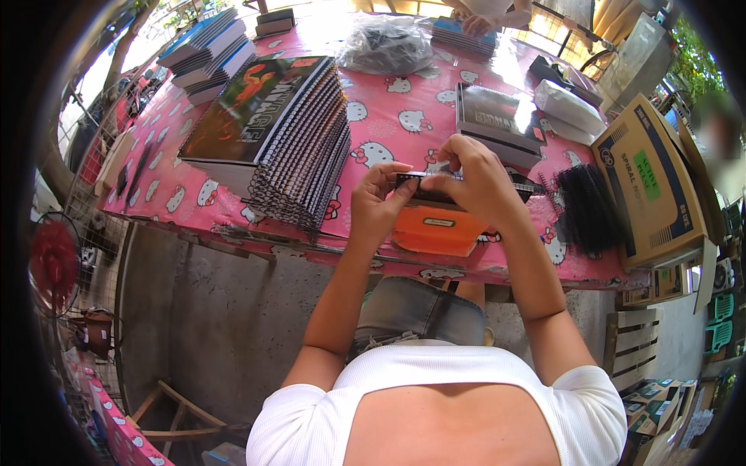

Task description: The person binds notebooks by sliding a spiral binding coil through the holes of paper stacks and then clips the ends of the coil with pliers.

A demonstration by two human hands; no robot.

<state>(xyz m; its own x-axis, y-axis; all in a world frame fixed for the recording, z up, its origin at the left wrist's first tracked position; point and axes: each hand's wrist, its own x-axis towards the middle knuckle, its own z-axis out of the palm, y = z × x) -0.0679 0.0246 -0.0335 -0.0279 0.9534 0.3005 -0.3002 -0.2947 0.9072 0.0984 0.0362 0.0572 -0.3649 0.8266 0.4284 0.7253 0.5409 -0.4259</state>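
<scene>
Close to the table's front edge, an orange-covered notebook [437,233] is held up, with a dark strip along its upper edge. My left hand [378,198] is closed on the left end of that edge, thumb in front. At the same edge, my right hand [475,180] has its fingers bent and pinched together over the notebook's binding side; what sits between the fingertips is too small to make out. A bunch of black spiral binding coils [587,208] lies to the right of my right forearm. Left of my hands stands a tall stack of spiral notebooks [268,128] with dark covers.
The table [179,194] has a pink patterned cover. Further back are a dark notebook stack [500,116], a plastic-wrapped bundle [385,45] and a blue-edged book pile [208,54]. A cardboard box [653,182] stands right. Across the table, another person's hands [475,22] touch a blue pile.
</scene>
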